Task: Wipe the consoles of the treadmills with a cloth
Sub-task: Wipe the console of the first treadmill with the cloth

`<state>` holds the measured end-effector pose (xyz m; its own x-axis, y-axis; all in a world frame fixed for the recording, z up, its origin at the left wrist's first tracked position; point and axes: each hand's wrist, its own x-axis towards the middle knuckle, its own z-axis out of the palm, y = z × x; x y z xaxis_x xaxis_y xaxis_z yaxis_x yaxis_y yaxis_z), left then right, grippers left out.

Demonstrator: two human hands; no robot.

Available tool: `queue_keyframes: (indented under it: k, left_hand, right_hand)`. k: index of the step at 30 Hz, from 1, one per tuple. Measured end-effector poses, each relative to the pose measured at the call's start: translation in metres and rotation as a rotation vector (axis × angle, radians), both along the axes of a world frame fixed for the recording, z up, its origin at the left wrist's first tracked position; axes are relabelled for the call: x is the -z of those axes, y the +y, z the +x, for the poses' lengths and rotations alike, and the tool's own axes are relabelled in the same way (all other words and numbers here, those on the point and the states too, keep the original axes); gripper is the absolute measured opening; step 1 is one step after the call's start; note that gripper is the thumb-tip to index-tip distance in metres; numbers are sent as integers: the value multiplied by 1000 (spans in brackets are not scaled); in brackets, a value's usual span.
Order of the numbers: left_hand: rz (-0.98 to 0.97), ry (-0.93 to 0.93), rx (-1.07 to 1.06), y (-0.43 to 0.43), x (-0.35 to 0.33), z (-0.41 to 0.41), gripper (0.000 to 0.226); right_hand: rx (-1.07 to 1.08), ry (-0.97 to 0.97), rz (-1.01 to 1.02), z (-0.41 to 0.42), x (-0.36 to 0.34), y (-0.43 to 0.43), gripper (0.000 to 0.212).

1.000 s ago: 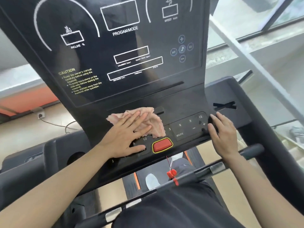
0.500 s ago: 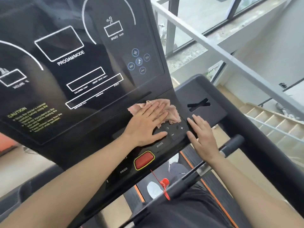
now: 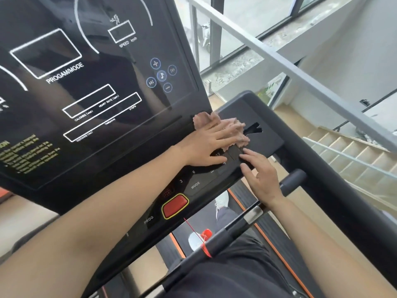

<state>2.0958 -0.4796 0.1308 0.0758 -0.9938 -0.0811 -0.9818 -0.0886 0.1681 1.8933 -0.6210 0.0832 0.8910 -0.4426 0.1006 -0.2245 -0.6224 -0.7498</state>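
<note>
Starting from the console point(image 3: 86, 104), the left hand point(image 3: 206, 147) lies flat at its lower right corner, fingers straight, pressing down the pink cloth point(image 3: 237, 132) — soft, light and crumpled, best driven under a spread palm, I'd judge. The right hand point(image 3: 261, 177) rests loose-fingered on the console's edge, gripping nothing. Only the cloth's edge laps onto the slotted side tray point(image 3: 268, 140).

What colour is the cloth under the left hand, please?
Pale pink; the cloth shows best in the head view.

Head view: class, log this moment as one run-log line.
left hand: pressing cloth flat | cloth: console right end | right hand: open, fingertips on console edge
</note>
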Motion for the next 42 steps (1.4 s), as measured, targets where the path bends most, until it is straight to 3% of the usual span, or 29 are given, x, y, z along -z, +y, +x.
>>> queue_keyframes:
  k: [2, 5, 10, 14, 26, 30, 34, 42]
  left_hand:
    - [-171, 49, -107, 24, 1, -12, 66]
    - [-332, 44, -416, 70, 7, -30, 51]
    - [-299, -66, -826, 134, 13, -66, 54]
    - [-221, -117, -1037, 163, 20, -92, 65]
    - [-192, -71, -1014, 175, 21, -100, 83]
    - [-183, -33, -1008, 176, 20, -99, 88]
    - [-142, -12, -977, 179, 19, -99, 96]
    - [-107, 30, -945, 183, 18, -96, 103]
  right_hand:
    - [39, -69, -73, 4, -7, -5, 30]
    - [-83, -112, -149, 24, -17, -13, 33]
    - [-404, -93, -386, 81, -23, -19, 45]
    - [-602, 149, -443, 107, -14, -19, 64]
    - [-477, 500, -494, 35, -30, 4, 68]
    - [-544, 367, -685, 36, -41, -19, 70]
    - [-660, 413, -669, 47, -23, -34, 80]
    - [-548, 375, -635, 33, -13, 10, 97]
